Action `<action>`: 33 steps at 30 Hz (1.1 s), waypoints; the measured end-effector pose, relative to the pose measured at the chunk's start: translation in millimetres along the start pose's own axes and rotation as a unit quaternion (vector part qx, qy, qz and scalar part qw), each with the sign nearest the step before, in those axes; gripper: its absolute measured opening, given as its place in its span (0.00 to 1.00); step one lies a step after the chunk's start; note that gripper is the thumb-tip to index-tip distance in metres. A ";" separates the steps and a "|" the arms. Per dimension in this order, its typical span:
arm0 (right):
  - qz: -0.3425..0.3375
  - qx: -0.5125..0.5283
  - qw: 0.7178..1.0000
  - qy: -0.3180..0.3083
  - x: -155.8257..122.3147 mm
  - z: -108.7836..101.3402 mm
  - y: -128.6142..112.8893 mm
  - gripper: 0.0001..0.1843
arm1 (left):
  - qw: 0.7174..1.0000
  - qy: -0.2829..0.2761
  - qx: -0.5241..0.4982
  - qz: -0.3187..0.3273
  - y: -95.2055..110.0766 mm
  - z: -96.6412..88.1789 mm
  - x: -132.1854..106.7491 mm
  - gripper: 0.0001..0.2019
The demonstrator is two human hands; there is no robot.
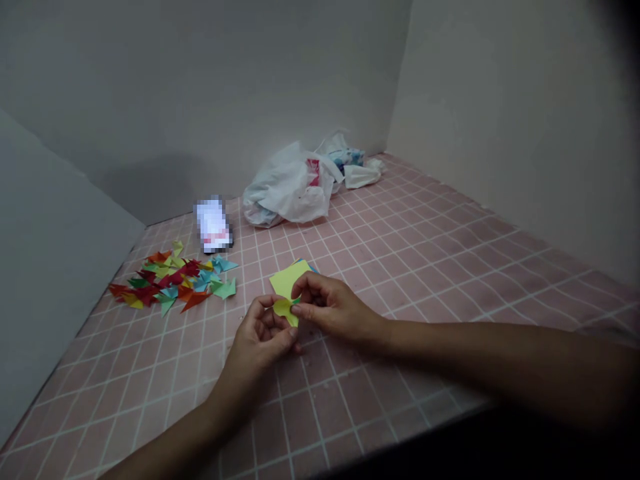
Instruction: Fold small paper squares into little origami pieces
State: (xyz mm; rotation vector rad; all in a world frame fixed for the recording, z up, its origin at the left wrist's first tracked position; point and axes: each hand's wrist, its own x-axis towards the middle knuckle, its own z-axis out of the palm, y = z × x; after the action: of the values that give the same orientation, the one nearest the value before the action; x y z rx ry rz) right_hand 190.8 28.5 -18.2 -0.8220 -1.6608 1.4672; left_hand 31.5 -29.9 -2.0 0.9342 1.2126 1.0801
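A small piece of yellow paper, partly folded and curved, is held between my two hands just above the tiled surface. My left hand grips its left and lower side, with the fingers curled beneath. On the right side, the thumb and forefinger of my right hand pinch the paper, where a bit of green shows at the fingertips. Right behind the hands lies a stack of square paper, yellow on top with a blue edge peeking out. My fingers hide part of the folded shape.
Many-coloured folded paper figures lie in a heap at the left. Behind them a lit phone leans upright, its screen blurred. White plastic bags sit by the back wall. Pink tiles cover the surface, and walls enclose it.
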 end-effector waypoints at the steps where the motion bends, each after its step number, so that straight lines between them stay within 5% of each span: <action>1: 0.000 0.003 1.000 -0.006 0.1 0.1 0.2 0.04 | 1.000 0.001 0.006 0.002 0.3 0.2 0.0 0.21; 8: 0.015 0.058 0.998 0.002 1.2 0.3 1.4 0.04 | 0.998 -0.025 0.035 0.045 3.9 -0.9 -2.8 0.15; 15: 0.100 0.184 0.978 -0.012 3.1 2.0 -0.6 0.08 | 0.995 -0.024 0.073 0.068 3.8 -7.5 -2.9 0.13; 33: 0.038 0.137 0.989 -0.038 2.2 0.5 -3.9 0.07 | 0.997 -0.010 0.044 0.059 4.0 -6.2 3.7 0.10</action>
State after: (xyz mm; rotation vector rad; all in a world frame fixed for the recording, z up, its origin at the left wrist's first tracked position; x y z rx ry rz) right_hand 189.3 29.6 -14.1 -0.6914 -1.4522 1.7520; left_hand 25.0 -25.3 0.2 1.0937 1.2085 1.1136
